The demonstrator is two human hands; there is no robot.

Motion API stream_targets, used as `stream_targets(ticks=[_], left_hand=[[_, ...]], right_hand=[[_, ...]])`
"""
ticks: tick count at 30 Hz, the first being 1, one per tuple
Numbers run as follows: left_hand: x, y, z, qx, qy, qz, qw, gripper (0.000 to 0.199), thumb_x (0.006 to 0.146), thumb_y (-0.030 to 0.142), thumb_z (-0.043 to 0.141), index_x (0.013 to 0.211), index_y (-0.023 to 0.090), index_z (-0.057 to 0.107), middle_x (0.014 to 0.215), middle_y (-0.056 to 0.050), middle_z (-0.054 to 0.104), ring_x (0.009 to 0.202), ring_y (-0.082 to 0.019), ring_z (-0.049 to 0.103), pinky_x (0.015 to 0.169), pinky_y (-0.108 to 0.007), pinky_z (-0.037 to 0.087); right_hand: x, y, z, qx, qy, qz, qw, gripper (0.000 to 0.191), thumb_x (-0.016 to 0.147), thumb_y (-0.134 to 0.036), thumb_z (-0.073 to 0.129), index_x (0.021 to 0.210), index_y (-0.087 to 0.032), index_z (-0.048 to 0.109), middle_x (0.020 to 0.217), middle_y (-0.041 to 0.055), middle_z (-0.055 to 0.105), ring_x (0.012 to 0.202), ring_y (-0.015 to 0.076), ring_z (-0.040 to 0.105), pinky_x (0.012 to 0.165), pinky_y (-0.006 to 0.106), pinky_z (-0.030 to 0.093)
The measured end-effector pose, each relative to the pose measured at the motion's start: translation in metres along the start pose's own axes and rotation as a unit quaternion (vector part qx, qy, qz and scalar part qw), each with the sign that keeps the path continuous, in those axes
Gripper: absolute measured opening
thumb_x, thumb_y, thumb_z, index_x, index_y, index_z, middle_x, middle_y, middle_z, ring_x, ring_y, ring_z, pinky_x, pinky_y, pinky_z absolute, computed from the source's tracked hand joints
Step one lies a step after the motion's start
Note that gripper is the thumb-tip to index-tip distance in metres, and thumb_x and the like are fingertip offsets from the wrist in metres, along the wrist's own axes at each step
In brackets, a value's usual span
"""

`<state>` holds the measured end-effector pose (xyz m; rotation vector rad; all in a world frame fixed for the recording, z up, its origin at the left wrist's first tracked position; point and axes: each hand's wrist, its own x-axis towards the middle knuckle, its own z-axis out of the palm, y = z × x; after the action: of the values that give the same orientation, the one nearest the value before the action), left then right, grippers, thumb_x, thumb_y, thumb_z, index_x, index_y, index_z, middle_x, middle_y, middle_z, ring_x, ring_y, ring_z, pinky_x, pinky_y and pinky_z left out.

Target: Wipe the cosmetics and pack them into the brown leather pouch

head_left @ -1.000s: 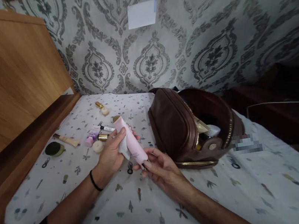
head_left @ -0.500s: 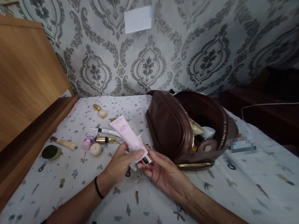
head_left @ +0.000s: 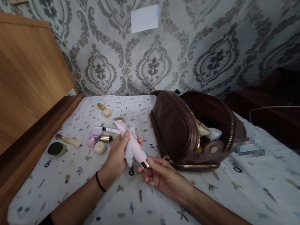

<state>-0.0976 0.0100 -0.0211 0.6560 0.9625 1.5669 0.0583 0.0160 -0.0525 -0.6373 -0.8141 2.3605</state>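
indoors, near wallpaper (head_left: 116, 38), both hands' fingers (head_left: 125, 138) grip a pink tube (head_left: 137, 150) above printed cloth (head_left: 112, 219).

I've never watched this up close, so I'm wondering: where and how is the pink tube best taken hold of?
Probably by the shiny cap of the pink tube, pinched from the side of the right hand: the tube slants with its cap toward that hand, while the left hand holds its body.

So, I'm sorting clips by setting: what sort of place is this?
Probably a room in a home: there's patterned wallpaper, a printed white cloth, and a pink tube, apparently a cosmetic.
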Motion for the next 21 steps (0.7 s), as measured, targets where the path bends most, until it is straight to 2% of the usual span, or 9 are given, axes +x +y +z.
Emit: stream_targets(ticks=[5, 7, 11, 13, 17, 21], left_hand=[[0.007, 0.012, 0.0, -0.099, 0.066, -0.045, 0.992, 0.049, 0.08, 0.064, 0.071, 0.082, 0.016, 0.064, 0.068, 0.0, 0.067, 0.059, -0.013, 0.063, 0.058, -0.023, 0.054], [0.009, 0.013, -0.002, -0.103, 0.074, -0.033, 0.991, 0.047, 0.079, 0.063, 0.073, 0.079, 0.017, 0.061, 0.065, 0.002, 0.064, 0.057, -0.011, 0.062, 0.058, -0.022, 0.053], [0.01, 0.009, -0.006, -0.027, 0.104, 0.025, 0.994, 0.051, 0.075, 0.066, 0.075, 0.073, 0.017, 0.06, 0.061, 0.002, 0.062, 0.053, -0.011, 0.058, 0.05, -0.021, 0.048], [0.01, 0.008, -0.007, -0.009, 0.103, 0.019, 0.994, 0.053, 0.076, 0.069, 0.071, 0.07, 0.018, 0.06, 0.06, 0.002, 0.061, 0.051, -0.011, 0.057, 0.048, -0.021, 0.046], [0.006, 0.004, -0.004, -0.049, 0.048, -0.021, 0.997, 0.05, 0.074, 0.065, 0.076, 0.076, 0.017, 0.064, 0.065, 0.001, 0.065, 0.059, -0.011, 0.061, 0.058, -0.021, 0.052], [-0.003, -0.003, -0.005, -0.016, -0.093, -0.053, 0.994, 0.055, 0.066, 0.062, 0.084, 0.091, 0.015, 0.071, 0.079, -0.005, 0.073, 0.073, -0.017, 0.069, 0.07, -0.027, 0.057]], right_hand=[[-0.002, 0.003, 0.0, 0.02, -0.032, 0.077, 0.996, 0.044, 0.07, -0.046, 0.09, 0.089, -0.01, 0.074, 0.076, 0.0056, 0.072, 0.058, 0.008, 0.062, 0.054, 0.019, 0.044], [-0.002, 0.006, 0.001, 0.009, -0.035, 0.072, 0.997, 0.044, 0.073, -0.048, 0.087, 0.087, -0.011, 0.07, 0.077, 0.0072, 0.074, 0.06, 0.0101, 0.065, 0.054, 0.019, 0.045], [-0.001, 0.011, 0.002, -0.034, -0.02, 0.028, 0.999, 0.05, 0.07, -0.047, 0.09, 0.099, -0.018, 0.06, 0.082, 0.0061, 0.077, 0.063, 0.0132, 0.07, 0.055, 0.02, 0.048], [0.0, 0.012, 0.002, -0.059, -0.02, 0.018, 0.998, 0.052, 0.07, -0.046, 0.09, 0.1, -0.019, 0.058, 0.079, 0.0042, 0.076, 0.06, 0.0123, 0.069, 0.053, 0.019, 0.046], [-0.001, 0.011, 0.003, -0.07, -0.026, 0.004, 0.997, 0.049, 0.073, -0.051, 0.087, 0.096, -0.018, 0.058, 0.073, 0.0022, 0.074, 0.051, 0.0103, 0.065, 0.045, 0.017, 0.039], [-0.002, 0.01, 0.005, -0.051, -0.014, -0.011, 0.999, 0.051, 0.072, -0.056, 0.086, 0.092, -0.016, 0.061, 0.072, 0.0033, 0.074, 0.051, 0.0098, 0.065, 0.046, 0.017, 0.04]])
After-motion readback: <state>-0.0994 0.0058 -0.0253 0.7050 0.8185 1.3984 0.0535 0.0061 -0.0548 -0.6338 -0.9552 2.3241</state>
